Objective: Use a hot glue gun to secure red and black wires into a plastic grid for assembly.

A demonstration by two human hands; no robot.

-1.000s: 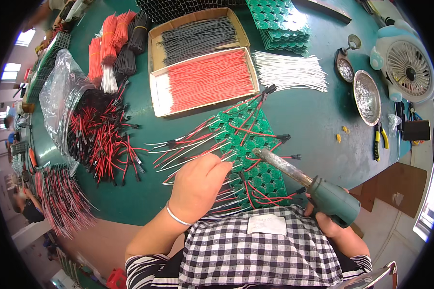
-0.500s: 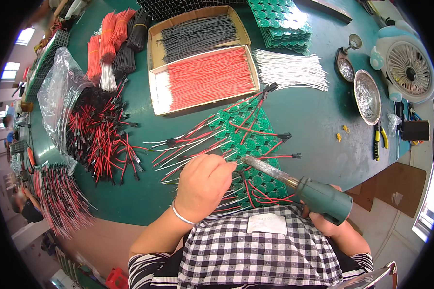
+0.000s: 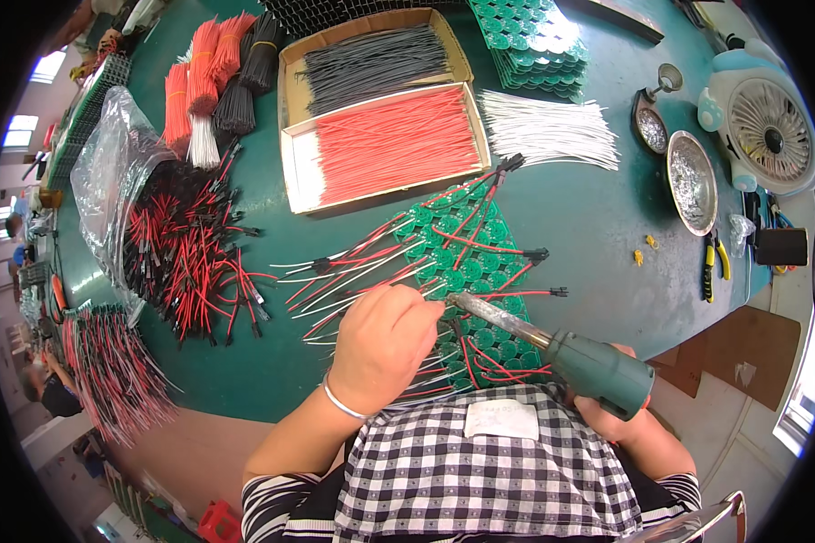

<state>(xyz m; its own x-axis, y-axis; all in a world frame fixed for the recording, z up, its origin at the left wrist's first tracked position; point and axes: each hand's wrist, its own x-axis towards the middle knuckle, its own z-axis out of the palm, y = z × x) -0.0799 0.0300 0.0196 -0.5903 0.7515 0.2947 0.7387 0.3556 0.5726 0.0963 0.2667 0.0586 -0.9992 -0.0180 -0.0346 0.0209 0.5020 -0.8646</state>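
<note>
Hands [image 3: 385,348], two; soldering iron [image 3: 599,374], one

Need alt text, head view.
A bare right hand holds a green-handled soldering iron pointed at a green circuit-board panel, with the left hand close by. Red and white leads spread off the panel. Beyond lie boxed dark wires, boxed red wires and loose white wires.

left hand [image 3: 382,342] hiding its grip, right hand [image 3: 604,419] partly behind soldering iron [image 3: 572,355], black crate [image 3: 349,14] cropped above
</note>
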